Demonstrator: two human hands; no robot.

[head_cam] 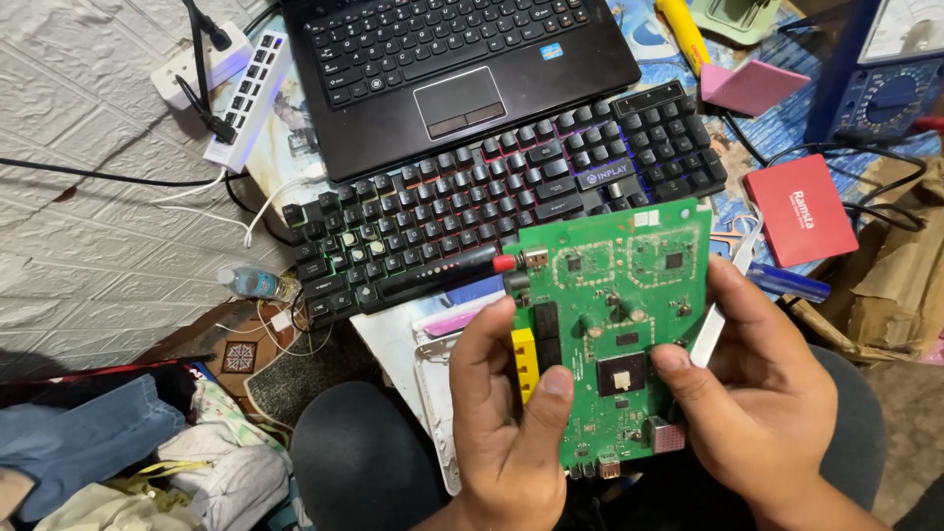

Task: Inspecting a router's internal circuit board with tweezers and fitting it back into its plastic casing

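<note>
I hold a green circuit board (629,295) upright over my lap with both hands. My left hand (506,413) grips its left edge, thumb beside the yellow and black port blocks (531,354). On the board's right edge rests my right hand (757,383), its thumb pressing close to the black chip with a pale pad (621,376). A thin white strip (723,305) is pinched between that hand's fingers. Behind the board lies a white plastic casing (433,364).
A black keyboard with lit keys (472,211) lies ahead, a black laptop (442,69) behind it. A red box (798,211), blue pen (787,283), blue multimeter (885,79) and cardboard sit right. A white power strip (246,98), cables, small bottle (254,283) and clothes lie left.
</note>
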